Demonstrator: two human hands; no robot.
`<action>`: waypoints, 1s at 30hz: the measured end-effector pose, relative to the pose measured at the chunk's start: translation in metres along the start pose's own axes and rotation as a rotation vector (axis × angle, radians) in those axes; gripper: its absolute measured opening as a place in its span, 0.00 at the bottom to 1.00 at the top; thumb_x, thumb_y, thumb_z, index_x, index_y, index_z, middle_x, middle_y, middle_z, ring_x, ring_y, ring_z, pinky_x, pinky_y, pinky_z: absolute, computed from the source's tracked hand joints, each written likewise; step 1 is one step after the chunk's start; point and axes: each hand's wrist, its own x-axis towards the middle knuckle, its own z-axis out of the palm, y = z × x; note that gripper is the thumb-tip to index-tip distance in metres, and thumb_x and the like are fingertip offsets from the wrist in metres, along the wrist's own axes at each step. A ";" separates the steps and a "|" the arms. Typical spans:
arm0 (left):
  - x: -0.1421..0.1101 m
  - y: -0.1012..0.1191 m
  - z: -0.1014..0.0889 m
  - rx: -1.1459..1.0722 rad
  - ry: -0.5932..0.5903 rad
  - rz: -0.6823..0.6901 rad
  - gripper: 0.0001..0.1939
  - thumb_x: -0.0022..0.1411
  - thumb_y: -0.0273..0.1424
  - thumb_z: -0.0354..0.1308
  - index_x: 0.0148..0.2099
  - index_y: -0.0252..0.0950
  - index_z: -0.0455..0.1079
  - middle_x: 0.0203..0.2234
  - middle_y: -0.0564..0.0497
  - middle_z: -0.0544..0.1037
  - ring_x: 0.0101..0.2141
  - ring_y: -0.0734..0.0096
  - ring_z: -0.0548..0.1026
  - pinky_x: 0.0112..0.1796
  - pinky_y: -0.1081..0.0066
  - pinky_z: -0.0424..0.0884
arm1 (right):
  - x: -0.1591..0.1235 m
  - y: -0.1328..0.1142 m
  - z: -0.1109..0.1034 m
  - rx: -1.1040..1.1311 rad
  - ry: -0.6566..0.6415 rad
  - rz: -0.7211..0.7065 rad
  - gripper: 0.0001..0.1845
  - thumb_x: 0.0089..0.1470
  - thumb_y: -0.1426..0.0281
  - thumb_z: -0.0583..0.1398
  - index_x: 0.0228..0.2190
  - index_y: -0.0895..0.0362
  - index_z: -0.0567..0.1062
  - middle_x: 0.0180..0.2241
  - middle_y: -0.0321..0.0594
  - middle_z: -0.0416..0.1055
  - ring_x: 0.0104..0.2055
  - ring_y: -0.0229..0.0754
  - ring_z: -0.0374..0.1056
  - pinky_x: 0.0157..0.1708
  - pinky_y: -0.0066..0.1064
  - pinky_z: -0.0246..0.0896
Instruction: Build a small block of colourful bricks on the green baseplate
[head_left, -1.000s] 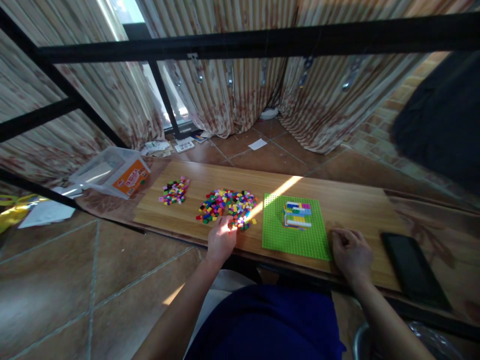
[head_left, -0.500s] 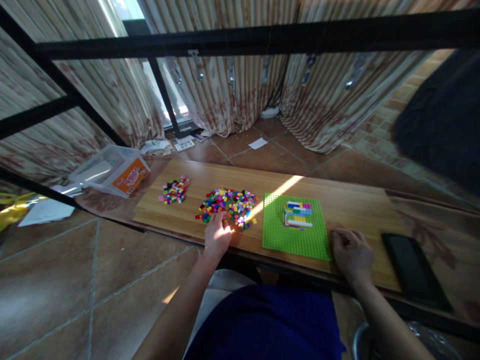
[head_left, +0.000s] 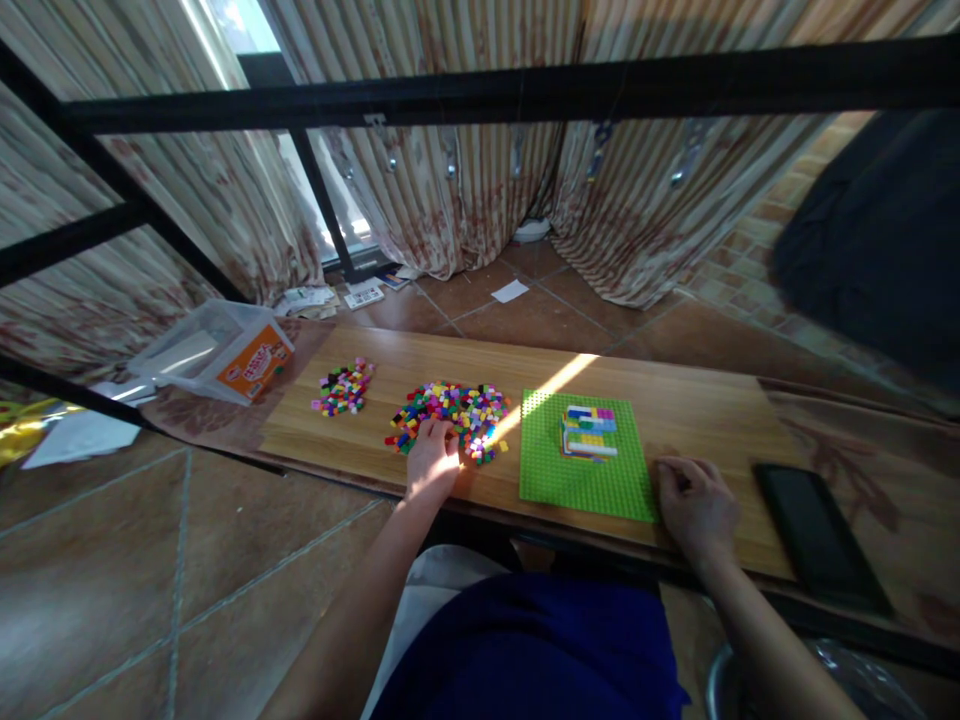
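Note:
My left hand [head_left: 433, 455] rests at the near edge of a large pile of small coloured toy bricks [head_left: 472, 400], its fingers bent down and drawn together among the pieces. Whatever it pinches, if anything, is too small to make out. My right hand [head_left: 699, 508] lies curled on the wooden board beside the right edge of a green studded baseplate [head_left: 581, 490]. Its fingertips are tucked under, so their contents are hidden. On the baseplate sits a low build of bricks [head_left: 590, 434] in white, blue, yellow and pink.
A smaller brick pile [head_left: 345, 388] lies farther left on the wooden board [head_left: 405, 350]. Beyond it stands a clear plastic box [head_left: 217, 350] with an orange label. A dark phone-like slab [head_left: 821, 535] lies right of my right hand. A black metal bar [head_left: 480, 95] crosses the far side.
The view has shifted slightly. My left hand stays at the large brick pile with its fingers a little farther in. My right hand keeps its curled pose beside the baseplate.

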 end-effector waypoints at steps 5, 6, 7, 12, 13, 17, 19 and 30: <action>-0.003 0.008 -0.006 -0.422 0.054 -0.049 0.10 0.57 0.29 0.56 0.42 0.38 0.72 0.36 0.49 0.75 0.33 0.70 0.73 0.36 0.71 0.71 | 0.000 -0.001 0.001 0.009 -0.006 0.000 0.15 0.55 0.64 0.54 0.32 0.58 0.77 0.34 0.45 0.72 0.31 0.43 0.66 0.31 0.33 0.57; -0.003 0.013 -0.008 -0.563 0.028 -0.091 0.10 0.57 0.31 0.56 0.42 0.37 0.72 0.34 0.49 0.76 0.31 0.73 0.73 0.32 0.73 0.70 | 0.000 -0.001 0.002 0.013 -0.010 -0.001 0.15 0.55 0.64 0.54 0.32 0.58 0.77 0.33 0.44 0.72 0.32 0.43 0.66 0.31 0.33 0.57; -0.004 0.019 -0.011 -0.709 -0.012 -0.141 0.11 0.56 0.32 0.57 0.42 0.36 0.72 0.32 0.50 0.76 0.28 0.75 0.71 0.29 0.75 0.68 | 0.000 -0.001 0.002 0.018 -0.012 -0.003 0.15 0.55 0.64 0.54 0.31 0.58 0.77 0.33 0.44 0.72 0.32 0.43 0.66 0.31 0.32 0.57; -0.009 0.051 -0.027 -1.271 -0.242 -0.311 0.18 0.50 0.35 0.64 0.43 0.35 0.71 0.35 0.50 0.77 0.23 0.84 0.67 0.23 0.80 0.63 | 0.001 -0.004 0.001 0.027 -0.004 0.011 0.14 0.56 0.64 0.54 0.32 0.57 0.77 0.34 0.44 0.73 0.33 0.44 0.67 0.32 0.33 0.58; -0.010 0.056 -0.029 -1.336 -0.276 -0.318 0.18 0.49 0.34 0.65 0.43 0.35 0.71 0.36 0.49 0.77 0.23 0.84 0.68 0.24 0.80 0.63 | 0.001 -0.004 0.001 0.031 -0.005 0.015 0.14 0.56 0.64 0.53 0.32 0.57 0.77 0.34 0.44 0.73 0.33 0.44 0.67 0.32 0.33 0.59; -0.012 0.070 -0.031 -1.470 -0.379 -0.323 0.16 0.50 0.32 0.66 0.43 0.35 0.72 0.36 0.50 0.75 0.25 0.84 0.67 0.26 0.80 0.64 | 0.001 -0.005 0.002 0.061 -0.009 0.016 0.14 0.56 0.64 0.53 0.31 0.57 0.77 0.34 0.44 0.73 0.33 0.43 0.67 0.32 0.33 0.59; -0.012 0.076 -0.030 -1.490 -0.428 -0.334 0.16 0.51 0.32 0.65 0.43 0.35 0.72 0.35 0.50 0.74 0.25 0.84 0.66 0.26 0.80 0.64 | 0.001 -0.005 0.002 0.076 -0.007 0.019 0.14 0.56 0.64 0.53 0.31 0.56 0.77 0.35 0.44 0.73 0.33 0.43 0.68 0.31 0.32 0.59; -0.009 0.102 -0.009 -1.206 -0.352 -0.154 0.15 0.51 0.32 0.64 0.41 0.35 0.72 0.27 0.55 0.72 0.25 0.82 0.68 0.28 0.78 0.66 | 0.002 -0.007 0.003 0.134 -0.007 0.042 0.15 0.58 0.64 0.52 0.31 0.56 0.77 0.36 0.44 0.72 0.33 0.43 0.68 0.31 0.32 0.58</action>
